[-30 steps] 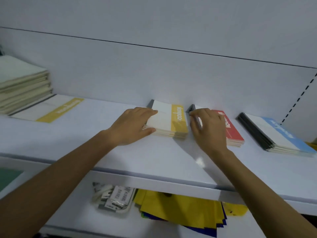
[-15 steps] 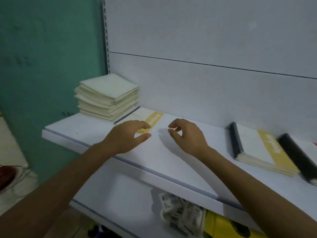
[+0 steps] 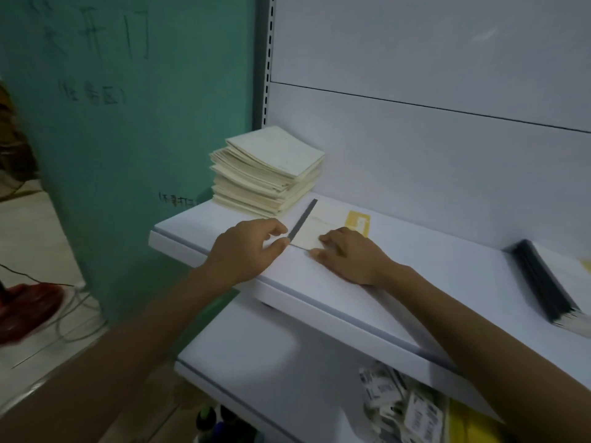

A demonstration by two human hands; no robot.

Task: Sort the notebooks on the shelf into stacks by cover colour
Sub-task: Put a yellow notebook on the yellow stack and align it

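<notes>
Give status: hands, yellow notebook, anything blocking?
Left hand at the yellow notebook spine corner, right hand flat on its near edge. Notebook flat on shelf, not lifted. Cream stack close behind-left; nothing blocking.

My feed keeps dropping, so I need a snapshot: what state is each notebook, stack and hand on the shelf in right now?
Yellow-banded notebook: lying flat on the shelf, closed, beside the cream stack.
Cream stack: piled high, edges uneven, at the shelf's left end.
Dark-spined stack: lying flat at the right, cut off by the frame.
Left hand: fingers at the notebook's dark spine corner, not closed on it.
Right hand: resting palm down on the notebook's near edge.
</notes>
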